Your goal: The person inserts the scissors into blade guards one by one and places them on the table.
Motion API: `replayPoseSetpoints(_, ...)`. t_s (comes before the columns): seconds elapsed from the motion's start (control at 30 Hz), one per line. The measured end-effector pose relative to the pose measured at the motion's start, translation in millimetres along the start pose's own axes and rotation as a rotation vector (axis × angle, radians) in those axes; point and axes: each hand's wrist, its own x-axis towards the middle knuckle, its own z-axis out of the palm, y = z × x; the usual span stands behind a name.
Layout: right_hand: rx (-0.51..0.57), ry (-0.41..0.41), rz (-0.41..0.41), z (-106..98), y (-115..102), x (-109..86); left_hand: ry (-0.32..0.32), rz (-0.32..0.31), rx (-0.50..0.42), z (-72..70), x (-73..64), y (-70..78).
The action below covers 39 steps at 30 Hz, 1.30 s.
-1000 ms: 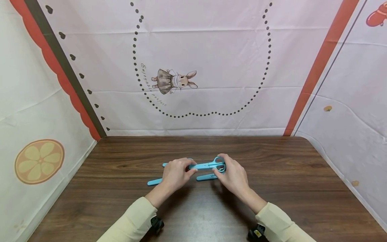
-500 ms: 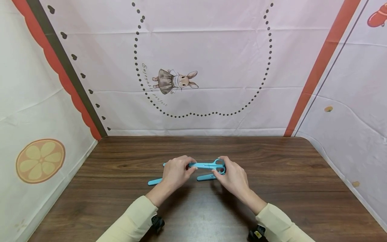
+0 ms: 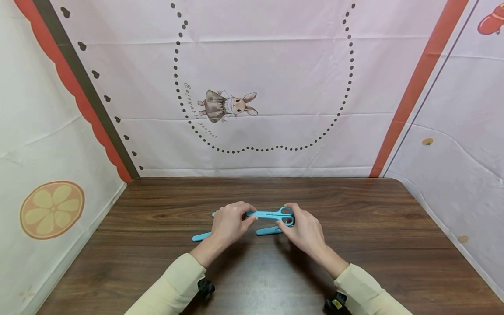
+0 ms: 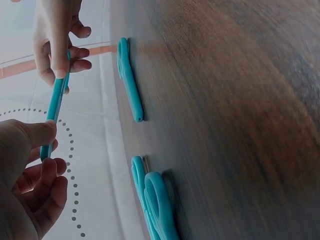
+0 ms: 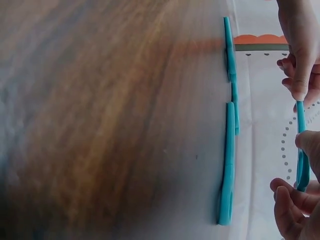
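Note:
Both hands hold one pair of light-blue scissors [image 3: 267,215] level above the table, blades together. My left hand [image 3: 229,225] pinches the blade tip between thumb and fingers. At the other end my right hand [image 3: 307,225] grips the finger loops. Below it on the table lies another pair of blue scissors [image 3: 269,230], its handles hidden by the right hand. Behind the left hand two more blue tips stick out, a front tip [image 3: 201,236] and a back tip [image 3: 213,214]. In the left wrist view, the handle loops [image 4: 159,210] of one lying pair show.
A brown wood-grain table [image 3: 260,280] spans the space below the hands. White printed cloth [image 3: 295,87] with a rabbit picture hangs along its back edge and both sides. A black wrist device [image 3: 205,288] sits at the left sleeve, a similar device [image 3: 335,302] at the right.
The held scissors have turned slightly to lie more level, with the blade end raised a little and the handles lowered. Both hands keep their hold, and little else differs.

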Motion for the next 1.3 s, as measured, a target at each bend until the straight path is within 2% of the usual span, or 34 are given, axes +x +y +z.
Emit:
replayPoseSetpoints(0.63,-0.015,-0.068,-0.050,-7.8,11.6,0.8,-0.135,-0.046,0.003,2.3,2.0,-0.8)
replayPoseSetpoints(0.87,-0.020,-0.116,-0.047,-10.9,14.6,2.2,-0.153,-0.055,0.003,5.9,1.5,-1.4)
replayPoseSetpoints(1.3,-0.041,-0.127,-0.118,-15.1,23.7,6.9,-0.171,-0.055,-0.008,10.3,4.7,0.7)
